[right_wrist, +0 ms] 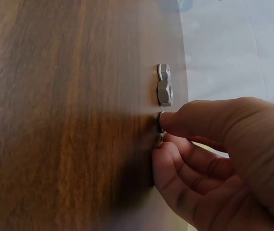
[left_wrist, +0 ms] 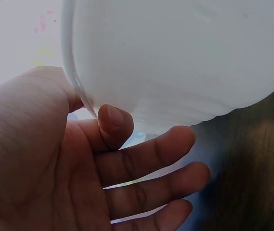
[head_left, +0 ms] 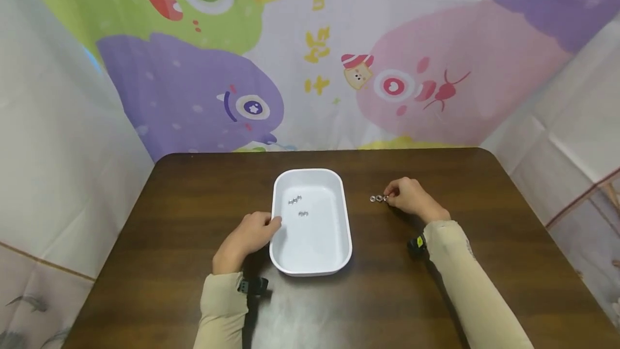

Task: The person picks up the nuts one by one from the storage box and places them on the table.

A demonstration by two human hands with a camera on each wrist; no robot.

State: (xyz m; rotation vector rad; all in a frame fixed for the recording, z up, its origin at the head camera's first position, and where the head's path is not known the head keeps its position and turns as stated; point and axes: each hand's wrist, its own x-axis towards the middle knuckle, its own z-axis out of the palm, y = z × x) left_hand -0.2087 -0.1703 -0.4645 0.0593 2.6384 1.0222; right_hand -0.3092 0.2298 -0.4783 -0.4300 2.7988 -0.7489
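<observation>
The white tray (head_left: 319,246) sat on the brown table (head_left: 382,300) with its long side running away from me, while two metal nuts (head_left: 375,199), lying flat with holes up, lined up crosswise from my right fingertips toward it. My thumb hid most of a third nut (head_left: 385,198); from the right wrist, metal showed on both sides of that thumb, one nut or two, I could not tell. My right hand (head_left: 409,196) pinched this end piece, its neighbours just left of my fingertips. My left hand (head_left: 249,233) gripped the tray's left rim, thumb over the edge, three fingers extended outside. Inside, beyond and right of that thumb, lay small nuts (head_left: 295,200) in two clusters, their details too tiny to make out.
</observation>
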